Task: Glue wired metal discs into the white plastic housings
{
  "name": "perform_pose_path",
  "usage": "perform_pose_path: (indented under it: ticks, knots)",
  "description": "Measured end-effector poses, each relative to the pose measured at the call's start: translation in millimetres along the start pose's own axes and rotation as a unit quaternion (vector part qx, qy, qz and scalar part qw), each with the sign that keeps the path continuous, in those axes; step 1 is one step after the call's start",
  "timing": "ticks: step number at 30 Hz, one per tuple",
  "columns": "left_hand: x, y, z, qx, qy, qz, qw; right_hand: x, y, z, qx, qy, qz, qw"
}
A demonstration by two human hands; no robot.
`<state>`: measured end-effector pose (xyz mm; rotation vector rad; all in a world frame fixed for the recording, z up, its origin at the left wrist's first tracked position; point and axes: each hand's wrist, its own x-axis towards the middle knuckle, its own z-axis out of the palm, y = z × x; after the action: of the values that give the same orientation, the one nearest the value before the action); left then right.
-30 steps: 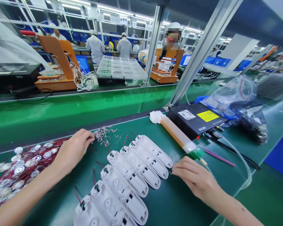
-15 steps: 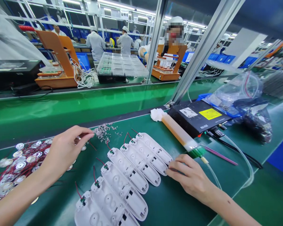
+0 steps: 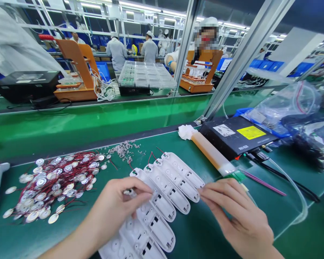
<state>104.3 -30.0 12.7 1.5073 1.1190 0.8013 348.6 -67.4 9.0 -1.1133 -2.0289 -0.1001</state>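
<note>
A row of white plastic shells [image 3: 166, 185], with small green boards and red wires at their upper ends, lies slanted on the green bench. My left hand [image 3: 117, 208] hovers over the middle of the row, thumb and forefinger pinched; whatever they hold is too small to make out. At the lower end of the rightmost shell is my right hand [image 3: 232, 208], its fingertips pressed together and near or touching the shell's edge. Beyond the row lies a heap of tiny metal pieces, apparently screws [image 3: 121, 150]. Round silvery discs with red wires [image 3: 40, 182] are piled to the left.
At the right stand a black box marked RH-828 [image 3: 237, 138], an amber-filled tube [image 3: 209, 149], a purple stick [image 3: 264, 182] and clear hoses. Plastic bags [image 3: 288, 102] lie behind. A metal post [image 3: 232, 72] rises at the bench's back. Co-workers [image 3: 116, 52] are across the line.
My left hand has moved right and nearer, from the screw heap to over the shells, still pinched. My right hand stays by the rightmost shell's end, its fingers drawn closer together. The view has shifted left.
</note>
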Motion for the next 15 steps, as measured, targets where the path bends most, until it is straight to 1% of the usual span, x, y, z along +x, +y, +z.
perform_pose_path:
  ticks: [2,5,9,11,12,13,14,15]
  knots:
    - [-3,2,9.3,-0.059,-0.016,-0.064,0.996,10,-21,6,0.032,-0.001,0.002,0.999]
    - [-5,5,12.9,-0.129,-0.021,-0.112,0.985,14,-43,23,0.043,0.016,-0.027,0.999]
    - [-13,9,13.7,-0.182,-0.033,-0.167,0.968,7,-52,46,-0.026,0.012,-0.086,0.996]
    - [-17,8,14.7,-0.197,-0.052,-0.198,0.959,4,-52,53,-0.061,0.032,-0.115,0.991]
    - [-18,7,14.0,-0.194,-0.066,-0.209,0.956,3,-51,54,-0.069,0.040,-0.125,0.989]
    - [-18,5,11.5,-0.164,-0.083,-0.210,0.960,4,-49,54,-0.068,0.032,-0.130,0.989]
    - [-17,2,6.6,-0.086,-0.088,-0.192,0.974,5,-47,52,-0.059,0.015,-0.131,0.990]
    - [-14,-2,-0.9,0.032,-0.078,-0.158,0.984,6,-43,49,-0.044,-0.010,-0.125,0.991]
